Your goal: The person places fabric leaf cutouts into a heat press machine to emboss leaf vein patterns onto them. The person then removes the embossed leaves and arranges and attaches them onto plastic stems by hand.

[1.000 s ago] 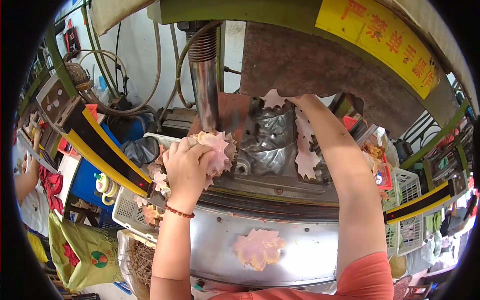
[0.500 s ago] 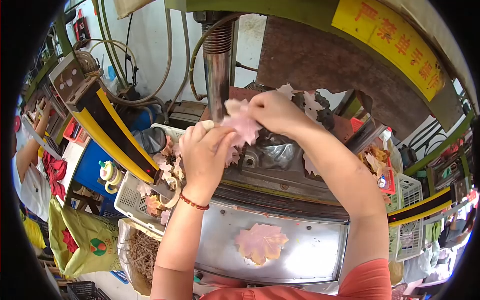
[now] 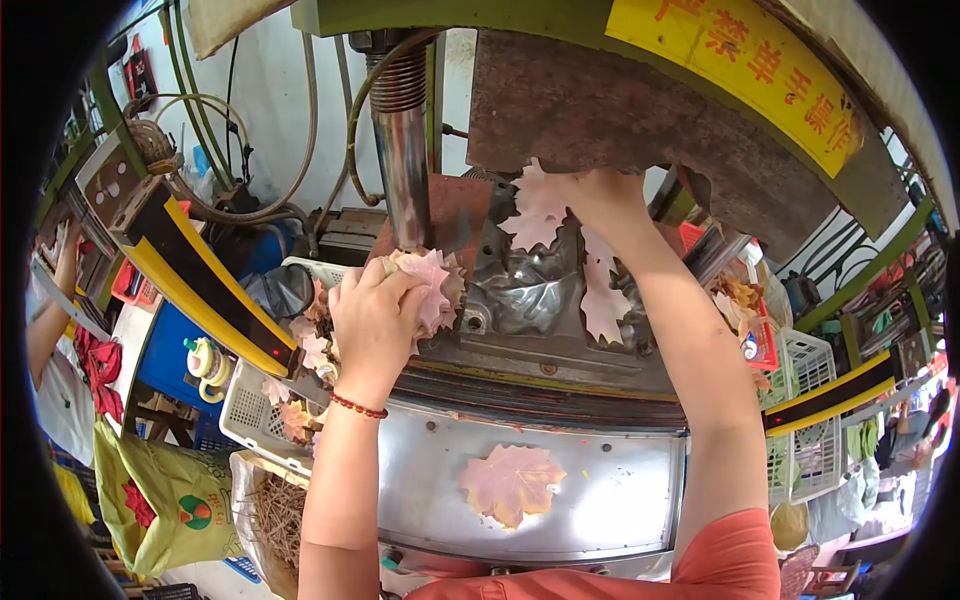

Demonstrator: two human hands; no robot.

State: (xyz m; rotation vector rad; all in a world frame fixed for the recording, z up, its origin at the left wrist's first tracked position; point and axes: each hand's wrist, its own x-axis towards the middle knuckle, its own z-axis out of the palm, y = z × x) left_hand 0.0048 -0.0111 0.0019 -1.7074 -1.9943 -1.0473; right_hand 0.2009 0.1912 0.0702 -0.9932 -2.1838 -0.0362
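My left hand (image 3: 372, 318) is closed around a stack of pink artificial maple leaves (image 3: 432, 288), its thumb lying over them, at the left front of the press bed. My right hand (image 3: 606, 200) reaches under the raised press plate. A pink artificial maple leaf (image 3: 538, 208) is at its fingers, over the back of the metal leaf mould (image 3: 530, 295); the fingertips are partly hidden, but they seem to pinch its edge. Another long pink leaf piece (image 3: 603, 295) lies along the mould's right side. On the metal ledge in front lies a single pink-yellow leaf (image 3: 512, 485).
The heavy press plate (image 3: 590, 105) hangs above the right hand, with a steel column (image 3: 402, 170) at left. Yellow-black guard bars (image 3: 215, 285) flank the bed. A white basket (image 3: 255, 420) of leaves stands left; a red basket (image 3: 765, 345) and white crates (image 3: 805, 380) stand right.
My right hand has left the stack beside my left hand and moved back and right to the leaf behind the mould. My left hand has moved slightly left and down with the stack.
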